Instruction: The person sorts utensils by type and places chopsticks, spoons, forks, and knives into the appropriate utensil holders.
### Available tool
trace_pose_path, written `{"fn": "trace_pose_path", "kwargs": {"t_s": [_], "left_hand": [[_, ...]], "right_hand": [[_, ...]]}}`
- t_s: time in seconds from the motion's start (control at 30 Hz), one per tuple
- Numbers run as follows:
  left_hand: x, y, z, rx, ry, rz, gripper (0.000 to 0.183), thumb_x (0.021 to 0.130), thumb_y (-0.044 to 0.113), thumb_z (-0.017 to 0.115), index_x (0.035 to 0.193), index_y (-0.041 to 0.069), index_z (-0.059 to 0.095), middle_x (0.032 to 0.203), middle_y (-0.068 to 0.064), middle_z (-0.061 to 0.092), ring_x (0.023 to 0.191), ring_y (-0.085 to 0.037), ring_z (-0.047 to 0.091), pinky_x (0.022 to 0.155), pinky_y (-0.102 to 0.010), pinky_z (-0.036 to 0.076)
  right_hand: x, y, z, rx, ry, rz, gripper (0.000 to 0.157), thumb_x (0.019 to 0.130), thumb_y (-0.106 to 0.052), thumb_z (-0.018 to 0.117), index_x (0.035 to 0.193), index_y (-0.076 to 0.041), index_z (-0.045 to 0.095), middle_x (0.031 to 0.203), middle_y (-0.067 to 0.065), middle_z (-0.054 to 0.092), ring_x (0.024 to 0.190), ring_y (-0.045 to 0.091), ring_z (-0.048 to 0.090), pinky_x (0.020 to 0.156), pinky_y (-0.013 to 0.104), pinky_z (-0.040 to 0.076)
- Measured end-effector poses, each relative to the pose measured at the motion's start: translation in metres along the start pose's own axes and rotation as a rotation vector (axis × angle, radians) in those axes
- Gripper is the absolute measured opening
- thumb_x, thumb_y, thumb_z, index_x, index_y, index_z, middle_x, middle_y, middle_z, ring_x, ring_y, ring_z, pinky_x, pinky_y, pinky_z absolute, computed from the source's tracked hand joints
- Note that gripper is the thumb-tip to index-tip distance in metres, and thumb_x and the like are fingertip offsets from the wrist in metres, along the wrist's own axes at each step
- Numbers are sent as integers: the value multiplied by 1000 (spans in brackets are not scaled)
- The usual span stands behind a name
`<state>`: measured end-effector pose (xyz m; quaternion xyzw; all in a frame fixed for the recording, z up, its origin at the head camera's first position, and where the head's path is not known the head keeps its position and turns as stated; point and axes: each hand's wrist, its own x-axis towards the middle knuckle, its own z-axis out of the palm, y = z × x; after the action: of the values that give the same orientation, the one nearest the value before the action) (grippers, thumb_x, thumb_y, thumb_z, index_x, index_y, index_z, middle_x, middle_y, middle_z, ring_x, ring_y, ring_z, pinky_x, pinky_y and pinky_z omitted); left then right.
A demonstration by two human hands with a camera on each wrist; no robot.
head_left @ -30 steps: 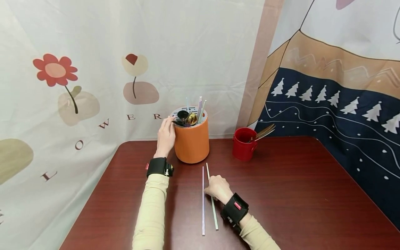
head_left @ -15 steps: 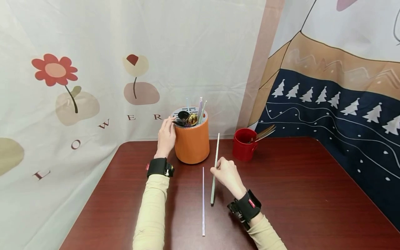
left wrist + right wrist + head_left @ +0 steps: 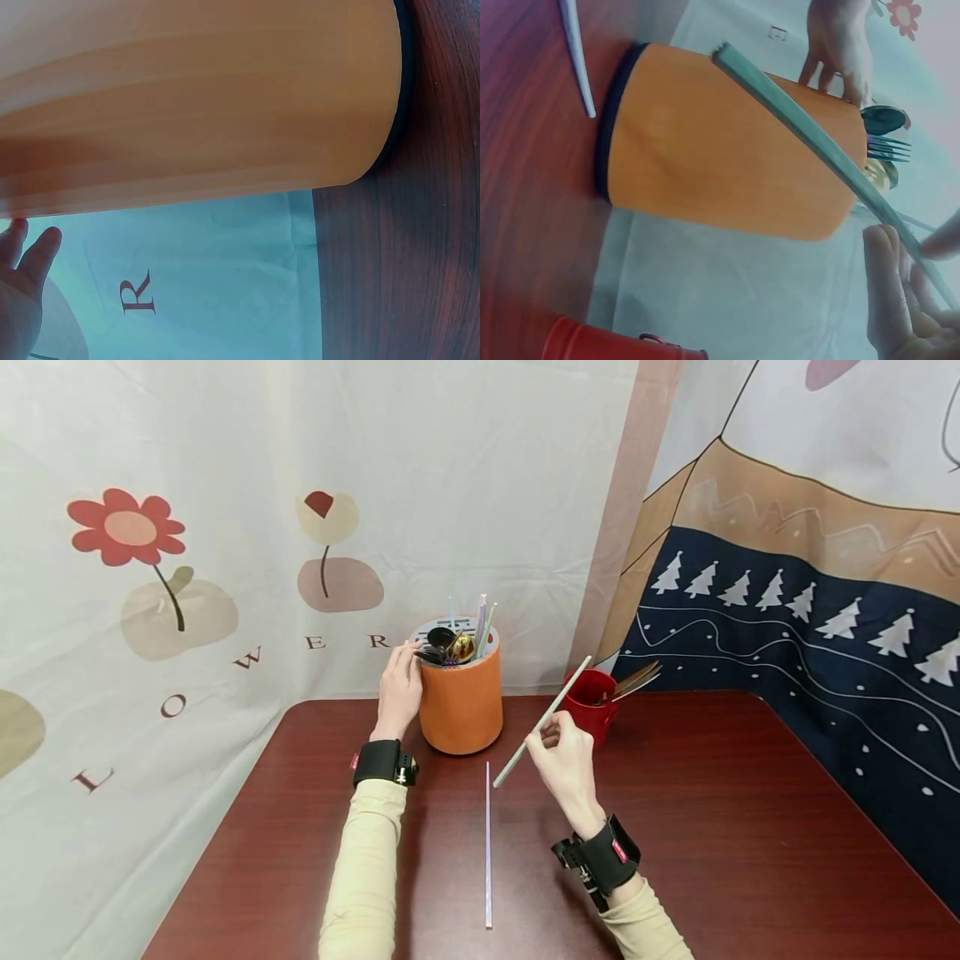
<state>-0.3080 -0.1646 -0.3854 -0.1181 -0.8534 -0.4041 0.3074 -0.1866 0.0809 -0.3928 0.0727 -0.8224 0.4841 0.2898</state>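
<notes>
Between the thumb and fingers of my right hand (image 3: 566, 760) is a pale green chopstick (image 3: 562, 695), held slanted above the table, its upper end in front of the red cup. A lilac chopstick (image 3: 488, 852) lies on the table to the left of that hand. My left hand (image 3: 397, 692) rests against the left side of the orange utensil holder (image 3: 461, 710), fingertips at its rim. In the right wrist view, the holder's top shows a black spoon (image 3: 883, 118), a fork (image 3: 889, 148) and something gold. More chopsticks (image 3: 481, 617) stand upright in it.
A small red cup (image 3: 592, 714) stands right of the holder, with gold and silver utensils (image 3: 636, 681) leaning out to the right. Behind the dark red wooden table (image 3: 712, 827) hang a pale printed cloth (image 3: 510, 485) and a navy tree-patterned one.
My right hand has lifted the green chopstick off the table, moving it up and rightward while tilting it toward the red cup. My left hand stays at the holder.
</notes>
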Motion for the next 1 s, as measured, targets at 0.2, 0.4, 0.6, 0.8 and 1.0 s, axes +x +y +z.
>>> {"fn": "trace_pose_path", "kwargs": {"t_s": [0.2, 0.4, 0.6, 0.8, 1.0], "left_hand": [[0, -1, 0, -2, 4, 3, 34, 104, 16, 35, 130, 7, 55, 132, -14, 52, 138, -25, 40, 111, -44, 37], [1, -2, -1, -4, 6, 5, 34, 104, 16, 36, 130, 8, 56, 132, -13, 52, 138, -24, 40, 111, -44, 38], [1, -2, -1, -4, 6, -4, 34, 104, 16, 36, 130, 8, 55, 133, -12, 52, 139, -24, 40, 111, -44, 37], [1, 0, -2, 3, -3, -20, 34, 104, 16, 35, 131, 9, 55, 134, -11, 52, 140, -23, 39, 112, -42, 36], [1, 1, -3, 7, -9, -22, 34, 104, 17, 36, 131, 8, 55, 135, -12, 52, 139, -23, 39, 112, -43, 36]], "right_hand": [[11, -8, 0, 53, 118, -50, 7, 81, -5, 59, 85, 0, 58, 73, 14, 69, 62, 20, 67, 55, 8, 47], [39, -20, 1, 147, 252, -131, 8, 82, -1, 58, 86, 5, 57, 75, 17, 69, 61, 3, 61, 60, 3, 48], [70, -34, 7, 218, 340, -223, 11, 87, -3, 58, 92, 7, 58, 81, 18, 70, 71, 15, 66, 67, 7, 52], [88, -39, 20, 214, 281, -270, 13, 90, -4, 57, 94, 8, 56, 87, 21, 66, 81, 28, 68, 72, 29, 59], [102, -39, 32, 111, 169, -274, 14, 93, -6, 55, 97, 7, 55, 92, 22, 65, 84, 29, 69, 75, 37, 59]]}}
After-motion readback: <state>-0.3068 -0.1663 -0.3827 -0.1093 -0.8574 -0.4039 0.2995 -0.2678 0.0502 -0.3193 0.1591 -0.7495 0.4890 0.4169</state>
